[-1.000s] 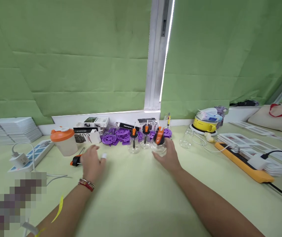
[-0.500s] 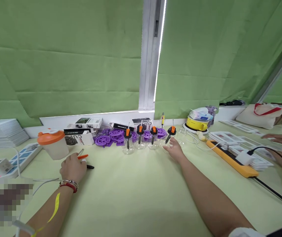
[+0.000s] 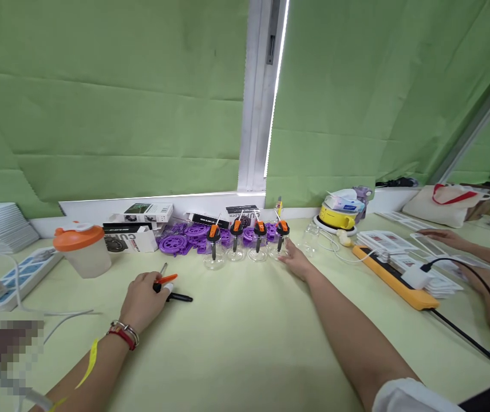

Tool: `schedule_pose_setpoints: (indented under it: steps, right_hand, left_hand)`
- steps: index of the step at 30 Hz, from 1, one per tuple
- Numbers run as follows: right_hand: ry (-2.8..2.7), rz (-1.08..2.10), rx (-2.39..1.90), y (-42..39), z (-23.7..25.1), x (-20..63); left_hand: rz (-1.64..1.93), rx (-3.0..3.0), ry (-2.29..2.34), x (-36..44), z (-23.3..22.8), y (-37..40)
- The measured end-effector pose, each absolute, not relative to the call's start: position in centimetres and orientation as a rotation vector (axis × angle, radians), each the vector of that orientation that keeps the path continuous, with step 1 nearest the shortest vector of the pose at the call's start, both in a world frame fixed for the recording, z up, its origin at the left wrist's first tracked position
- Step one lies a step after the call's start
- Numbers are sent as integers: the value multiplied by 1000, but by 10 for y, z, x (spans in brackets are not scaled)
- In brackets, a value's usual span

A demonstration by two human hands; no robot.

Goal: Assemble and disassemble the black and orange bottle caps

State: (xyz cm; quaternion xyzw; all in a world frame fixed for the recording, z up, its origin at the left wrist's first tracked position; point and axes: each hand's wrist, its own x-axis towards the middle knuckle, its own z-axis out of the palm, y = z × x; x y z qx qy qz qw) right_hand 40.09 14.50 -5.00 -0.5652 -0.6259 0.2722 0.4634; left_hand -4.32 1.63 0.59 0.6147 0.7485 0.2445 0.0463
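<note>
Head view: one picture, looking down over a pale green tabletop (image 3: 245,343).
Left hand (image 3: 142,300): it lies on the tabletop with its grip closed on an orange and black pump tool (image 3: 168,288). The black end of the tool sticks out to the right and rests on the tabletop.
Right hand (image 3: 295,263): it is stretched far out. Its grip is open, with flat fingers touching the last little jar on the right.
Little jars (image 3: 247,252): four clear jars stand upright in a row near the window sill. Each one has an orange and black top.
Purple wheels (image 3: 185,237): they lie in a pile just behind the jars.
Cup with orange lid (image 3: 82,249): it stands to the left, behind the left hand.
Orange power strip (image 3: 393,277): it lies to the right of the right hand.
Other person: an arm (image 3: 481,254) reaches over white cards at the far right.
</note>
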Motion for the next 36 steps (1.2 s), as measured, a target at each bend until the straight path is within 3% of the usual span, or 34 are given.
schedule_pose_setpoints:
  steps: [7,15,21,29,36]
  right_hand:
    - [-1568,428,-1548,129,-30,392]
    - [-1133,-313,-1656,126,-16,421]
    - [-1137,64,-2083,139,-29,436]
    - [-1098,125,-2074,141,-33,438]
    - [-1023,-361,-1575,109,4,409]
  left_hand:
    - [762,1717,2127,-50,12,19]
    - [752,1628,1638,-61,35,10]
    - [599,1634,1248,-78,33,8]
    - [668,1519,1280,-74,23,8]
    - [956,1433,1281,-53,17,6]
